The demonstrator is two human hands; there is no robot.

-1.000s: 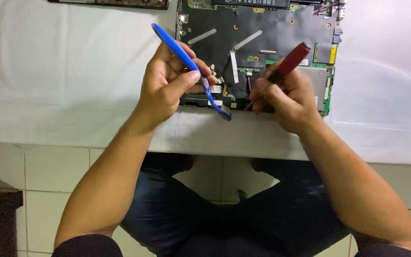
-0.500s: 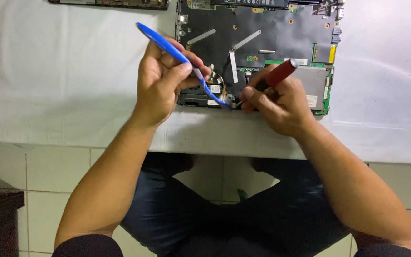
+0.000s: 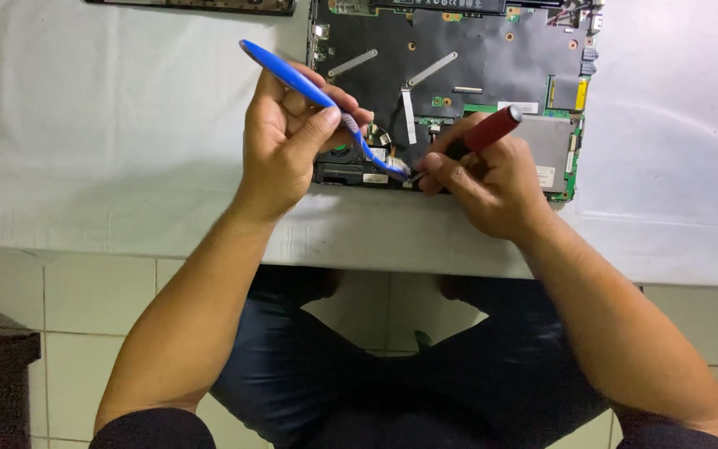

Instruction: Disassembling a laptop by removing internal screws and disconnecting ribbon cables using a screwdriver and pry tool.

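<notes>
Left hand [image 3: 288,141] grips blue toothbrush [image 3: 309,87]; right hand [image 3: 492,179] clasps red-handled screwdriver [image 3: 492,129]; tips meet over circuit board [image 3: 475,50].

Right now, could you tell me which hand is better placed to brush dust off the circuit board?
Left. The left hand grips the blue toothbrush, bristles down on the circuit board; the right hand holds a red-handled screwdriver.

Repair bench: opened laptop [image 3: 459,75], white cloth [image 3: 110,125]
</notes>
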